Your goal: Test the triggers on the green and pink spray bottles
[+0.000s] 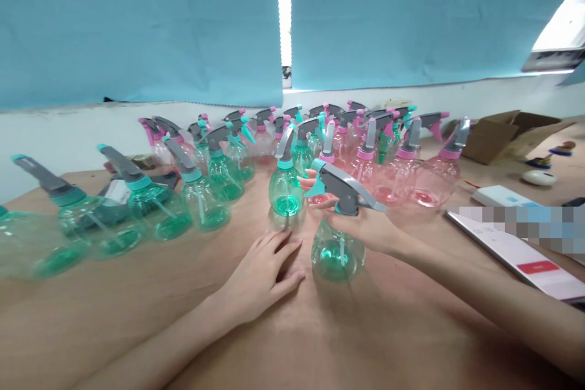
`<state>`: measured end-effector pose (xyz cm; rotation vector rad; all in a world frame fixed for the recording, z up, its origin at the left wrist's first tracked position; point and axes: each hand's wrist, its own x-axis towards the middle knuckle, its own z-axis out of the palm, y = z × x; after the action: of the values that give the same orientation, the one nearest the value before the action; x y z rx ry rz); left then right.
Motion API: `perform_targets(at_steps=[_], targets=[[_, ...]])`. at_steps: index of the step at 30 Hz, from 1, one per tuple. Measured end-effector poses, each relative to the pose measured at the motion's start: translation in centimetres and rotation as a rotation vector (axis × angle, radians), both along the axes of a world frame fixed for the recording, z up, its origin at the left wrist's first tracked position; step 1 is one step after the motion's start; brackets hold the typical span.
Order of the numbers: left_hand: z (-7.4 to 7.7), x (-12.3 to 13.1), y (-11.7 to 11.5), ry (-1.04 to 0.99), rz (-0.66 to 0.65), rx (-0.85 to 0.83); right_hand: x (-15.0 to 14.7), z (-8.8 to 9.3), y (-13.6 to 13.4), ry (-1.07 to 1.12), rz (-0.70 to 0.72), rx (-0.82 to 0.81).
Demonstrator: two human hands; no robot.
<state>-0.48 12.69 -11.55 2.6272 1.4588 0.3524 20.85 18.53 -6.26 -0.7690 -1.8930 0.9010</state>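
Head view gave me a green spray bottle point(339, 259) near the middle of the table point(388, 332), upright, its grey head and turquoise nozzle pointing left. I had the right hand point(359, 225) grasping it, the palm behind the neck and the fingers reaching past the trigger on the far side. I couldn't tell whether its base touched the wood.

Just left of it, the left hand point(262, 268) lay palm down on the table, holding nothing, fingers loosely spread. Beyond those fingertips stood another green bottle point(286, 192). Leftward I saw a slanting line of green bottles point(205, 213), the outermost cut off by the picture edge. Pink bottles point(427, 186) stood to the right, and a mixed crowd of both colours filled the back.

Farther right lay a phone point(525, 257), with an open cardboard box point(487, 137) behind it. Blue blinds point(150, 24) hung across the background.
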Motion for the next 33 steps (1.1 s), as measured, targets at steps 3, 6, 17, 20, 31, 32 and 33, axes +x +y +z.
perform_targets(at_steps=[3,6,17,20,31,32,33], targets=[[0.0,0.0,-0.1,-0.016,-0.005,0.025,-0.3,-0.2,-0.1,0.029,-0.091,0.054],[-0.1,0.1,-0.2,-0.025,-0.010,0.035,0.0,-0.1,-0.3,-0.052,-0.192,0.128],[-0.4,-0.7,-1.0,-0.073,-0.019,0.050,4.5,0.8,-3.6,-0.567,-0.382,0.256],[-0.4,-1.5,-1.5,-0.096,-0.031,0.069,4.5,0.5,-3.9,-0.610,-0.379,0.210],[0.3,-6.3,-5.2,-0.399,-0.114,0.242,-4.7,0.7,-1.6,-0.600,-0.256,0.347],[0.4,-6.5,-5.3,-0.410,-0.124,0.232,-5.9,0.7,-1.3,-0.602,-0.261,0.360],[0.5,-6.6,-5.2,-0.423,-0.128,0.226,-7.2,0.8,-0.9,-0.604,-0.262,0.367]])
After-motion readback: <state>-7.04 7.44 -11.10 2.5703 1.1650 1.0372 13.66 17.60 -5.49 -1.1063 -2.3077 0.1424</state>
